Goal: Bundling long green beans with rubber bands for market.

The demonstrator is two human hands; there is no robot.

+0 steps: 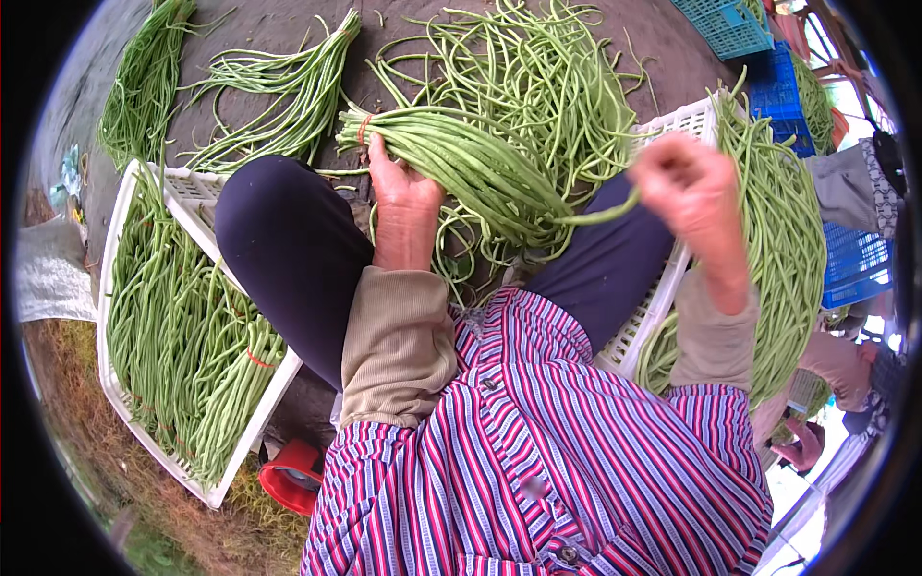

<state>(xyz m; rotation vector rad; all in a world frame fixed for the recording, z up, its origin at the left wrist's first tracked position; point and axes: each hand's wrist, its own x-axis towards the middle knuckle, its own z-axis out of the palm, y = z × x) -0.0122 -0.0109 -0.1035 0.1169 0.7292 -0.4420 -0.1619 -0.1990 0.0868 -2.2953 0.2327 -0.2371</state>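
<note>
My left hand [400,187] grips a bundle of yardlong beans [461,155] from below, with its thumb by the tied end. A red rubber band [365,128] circles the bundle near that end. My right hand [688,183], blurred, is raised above my right knee with its fingers curled. A single long bean [598,217] runs from the bundle's loose end to those fingers, which seem to pinch its tip. Behind the bundle lies a heap of loose long beans [533,79] on the ground; part of it is hidden.
At my left, a white plastic crate [119,209] holds banded bean bundles. Another white crate [681,122], heaped with loose beans [781,252], is at my right. Two bunches [148,86] [302,93] lie at the far left. Blue crates [778,93] and other people [839,367] are farther right.
</note>
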